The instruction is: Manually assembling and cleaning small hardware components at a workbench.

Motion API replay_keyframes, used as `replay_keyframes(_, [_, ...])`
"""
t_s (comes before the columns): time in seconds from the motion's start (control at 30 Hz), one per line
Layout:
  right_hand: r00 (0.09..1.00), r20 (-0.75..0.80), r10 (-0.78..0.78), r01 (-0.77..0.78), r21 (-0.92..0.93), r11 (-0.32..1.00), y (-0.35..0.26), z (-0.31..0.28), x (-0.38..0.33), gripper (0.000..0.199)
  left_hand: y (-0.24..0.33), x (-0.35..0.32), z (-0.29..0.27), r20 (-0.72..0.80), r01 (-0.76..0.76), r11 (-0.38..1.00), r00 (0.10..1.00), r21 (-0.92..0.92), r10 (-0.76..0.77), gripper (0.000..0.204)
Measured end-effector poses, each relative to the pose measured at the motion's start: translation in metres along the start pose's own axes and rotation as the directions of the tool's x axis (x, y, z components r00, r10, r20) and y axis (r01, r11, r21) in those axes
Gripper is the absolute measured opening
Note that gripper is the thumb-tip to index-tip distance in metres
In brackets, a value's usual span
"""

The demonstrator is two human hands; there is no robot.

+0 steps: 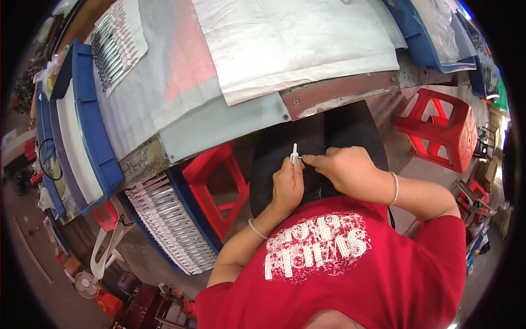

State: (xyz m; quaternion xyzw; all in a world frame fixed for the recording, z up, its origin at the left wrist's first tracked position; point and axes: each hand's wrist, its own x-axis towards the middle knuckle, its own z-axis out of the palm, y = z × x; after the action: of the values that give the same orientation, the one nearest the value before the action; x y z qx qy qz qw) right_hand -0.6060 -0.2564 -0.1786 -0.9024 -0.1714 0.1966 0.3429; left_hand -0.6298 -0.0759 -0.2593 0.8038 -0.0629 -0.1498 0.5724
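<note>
Over my lap, my left hand is closed with thumb and fingers round a small white part. The part's narrow tip sticks up above the fingertips. From the right comes my right hand, its fingers curled and pinched together, the index fingertip close beside the white part. A thin dark sliver shows between that fingertip and the part, too small to name. What else the right fingers hold is hidden.
Ahead is a worktable with a white sheet and rows of silver-and-white parts. Blue trays line its left side. More such parts fill a crate at lower left. Red stools stand beneath the table and at right.
</note>
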Motion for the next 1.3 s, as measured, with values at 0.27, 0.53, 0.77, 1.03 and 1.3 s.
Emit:
replay_keyframes(0.27, [0.995, 0.027, 0.092, -0.090, -0.083, 0.993, -0.009, 0.000, 0.004, 0.037, -0.001, 0.000, -0.001, 0.003, 0.037, 0.999, 0.999, 0.039, -0.037, 0.013])
replay_keyframes(0.53, [0.782, 0.486, 0.390, -0.593, 0.774, 0.222, 0.015, 0.003, -0.006, 0.032, -0.008, -0.005, 0.000, -0.027, -0.122, 0.983, 0.992, 0.138, 0.127, 0.015])
replay_keyframes(0.77, [0.955, -0.296, -0.026, 0.021, -0.021, 1.000, -0.014, -0.010, -0.032, 0.028, 0.036, -0.004, -0.046, 0.311, 0.472, 0.696, 0.881, -0.541, -0.356, 0.028])
replay_keyframes(1.03, [0.969, 0.179, 0.168, -0.241, 0.827, 0.509, -0.012, 0.042, -0.011, 0.019, 0.059, 0.006, -0.058, 0.426, 0.476, 0.760, 0.857, -0.442, -0.288, 0.027])
replay_keyframes(1.3, [0.911, 0.348, 0.220, -0.410, 0.813, 0.413, -0.012, 0.028, 0.002, 0.026, 0.057, -0.005, -0.037, 0.144, 0.202, 0.956, 0.974, -0.211, -0.174, 0.018])
